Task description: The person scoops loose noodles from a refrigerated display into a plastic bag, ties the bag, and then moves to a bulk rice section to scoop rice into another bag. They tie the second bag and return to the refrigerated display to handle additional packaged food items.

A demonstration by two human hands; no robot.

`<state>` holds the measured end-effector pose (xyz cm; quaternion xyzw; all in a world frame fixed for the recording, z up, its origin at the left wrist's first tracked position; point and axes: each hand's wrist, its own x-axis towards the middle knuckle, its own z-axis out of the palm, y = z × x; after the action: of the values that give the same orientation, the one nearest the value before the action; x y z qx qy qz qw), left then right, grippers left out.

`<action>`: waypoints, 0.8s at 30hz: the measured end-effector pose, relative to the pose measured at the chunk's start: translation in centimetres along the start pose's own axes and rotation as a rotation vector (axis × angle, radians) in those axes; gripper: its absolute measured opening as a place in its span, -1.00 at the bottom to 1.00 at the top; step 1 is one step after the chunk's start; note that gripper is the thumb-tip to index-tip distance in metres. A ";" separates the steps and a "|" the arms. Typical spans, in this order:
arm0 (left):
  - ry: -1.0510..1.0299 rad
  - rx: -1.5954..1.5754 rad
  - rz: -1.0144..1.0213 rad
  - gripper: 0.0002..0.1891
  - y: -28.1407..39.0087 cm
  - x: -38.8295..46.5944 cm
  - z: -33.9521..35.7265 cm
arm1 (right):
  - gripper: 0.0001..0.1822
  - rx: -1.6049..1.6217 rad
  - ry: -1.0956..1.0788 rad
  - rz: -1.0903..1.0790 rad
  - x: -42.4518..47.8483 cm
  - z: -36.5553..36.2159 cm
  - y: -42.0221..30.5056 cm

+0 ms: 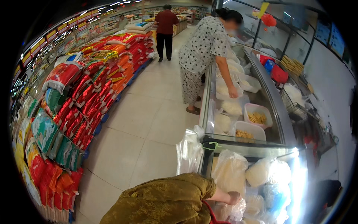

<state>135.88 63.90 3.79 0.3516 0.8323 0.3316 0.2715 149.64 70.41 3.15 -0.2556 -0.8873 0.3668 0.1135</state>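
My left arm, in an olive-brown velvet sleeve, reaches over the edge of a lit glass display case at the bottom of the view. My left hand point(234, 197) has its fingers curled on a clear plastic bag point(237, 210); the fingertips are partly hidden. Just beyond the hand lies a large clear bag of pale food point(230, 170). To its right are a wrapped whitish bundle point(258, 173) and a blue-tinted plastic bag point(277, 194). My right hand is out of view.
Clear plastic bags point(190, 151) hang at the case's corner. Beyond, a person in dotted clothes point(205, 42) reaches into a glass-sided case holding white tubs point(249, 130). Stacked red sacks point(84, 103) line the tiled aisle point(139, 120). Another person point(166, 28) stands farther along.
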 end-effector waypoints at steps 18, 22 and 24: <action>-0.659 -0.219 0.106 -0.76 0.3 5.1 4.2 | -0.81 -0.131 -0.090 0.154 -4.3 -0.7 4.8; -0.807 -0.045 0.221 -0.78 1.5 4.9 3.9 | -0.80 0.035 0.056 0.180 -3.9 -2.9 4.7; -0.845 -0.018 0.217 -0.77 1.8 4.6 3.8 | -0.81 -0.004 0.104 0.209 -3.6 -3.8 4.9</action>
<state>136.38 69.77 1.70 0.5396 0.6032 0.1925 0.5550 155.96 73.64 2.31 -0.3655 -0.8494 0.3613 0.1200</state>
